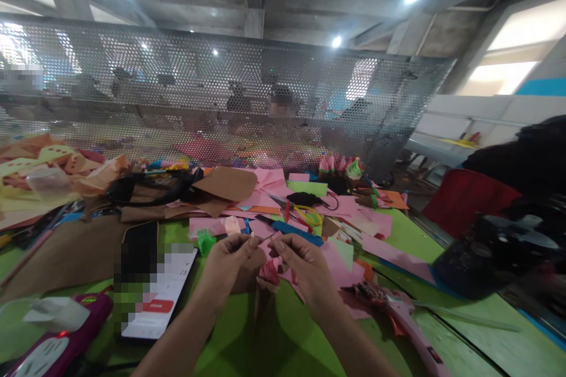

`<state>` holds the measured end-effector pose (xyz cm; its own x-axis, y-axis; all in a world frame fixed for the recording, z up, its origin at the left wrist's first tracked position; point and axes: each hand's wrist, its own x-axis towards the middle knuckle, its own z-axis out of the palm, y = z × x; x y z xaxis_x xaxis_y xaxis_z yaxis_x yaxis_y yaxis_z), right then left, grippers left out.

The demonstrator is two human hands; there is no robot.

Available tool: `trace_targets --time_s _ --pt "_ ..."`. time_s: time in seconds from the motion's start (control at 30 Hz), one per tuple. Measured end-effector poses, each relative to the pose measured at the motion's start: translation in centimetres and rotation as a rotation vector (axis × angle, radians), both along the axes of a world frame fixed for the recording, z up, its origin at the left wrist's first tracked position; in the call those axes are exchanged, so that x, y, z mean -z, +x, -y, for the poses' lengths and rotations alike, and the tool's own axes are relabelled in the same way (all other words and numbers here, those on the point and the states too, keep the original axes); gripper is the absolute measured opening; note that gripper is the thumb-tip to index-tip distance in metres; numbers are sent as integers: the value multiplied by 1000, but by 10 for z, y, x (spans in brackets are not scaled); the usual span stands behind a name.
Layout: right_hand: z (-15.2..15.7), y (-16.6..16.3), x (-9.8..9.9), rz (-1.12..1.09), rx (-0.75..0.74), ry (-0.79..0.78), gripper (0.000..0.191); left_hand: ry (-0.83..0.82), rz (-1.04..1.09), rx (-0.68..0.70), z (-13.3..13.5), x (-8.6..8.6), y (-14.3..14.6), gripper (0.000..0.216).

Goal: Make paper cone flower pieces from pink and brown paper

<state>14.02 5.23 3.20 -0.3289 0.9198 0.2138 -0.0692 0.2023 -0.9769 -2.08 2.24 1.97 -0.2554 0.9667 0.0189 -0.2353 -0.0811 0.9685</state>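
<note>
My left hand [230, 262] and my right hand [301, 260] are raised over the near middle of the green table, close together. The fingertips of both are pinched, with something small and thin between them that I cannot make out. Just below the fingers is a pink swirled ice cream cone craft [269, 274] with a brown cone; whether either hand touches it I cannot tell. A bright green crumpled piece [206, 241] lies beside my left hand. Past my right hand are a blue-handled tool [297, 232] and yellow-handled scissors [309, 216].
A pink glue gun [407, 327] lies at the right. At the left are a phone with a lit screen [165, 306] and a purple power strip [66, 339]. Pink and brown paper, plus several finished cones [354, 169], line the back before a perforated metal screen [198, 106].
</note>
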Motion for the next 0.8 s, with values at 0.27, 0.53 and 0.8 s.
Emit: trace_targets --time_s 0.27,0.53,0.8 --pt "-1 0 1 3 -3 4 26 50 53 -39 -3 5 0 45" --pt "2 -2 -2 -8 6 2 22 -22 65 -18 2 -1 2 40" --pt "7 -4 -6 253 187 412 12 -94 120 49 5 -3 10 46"
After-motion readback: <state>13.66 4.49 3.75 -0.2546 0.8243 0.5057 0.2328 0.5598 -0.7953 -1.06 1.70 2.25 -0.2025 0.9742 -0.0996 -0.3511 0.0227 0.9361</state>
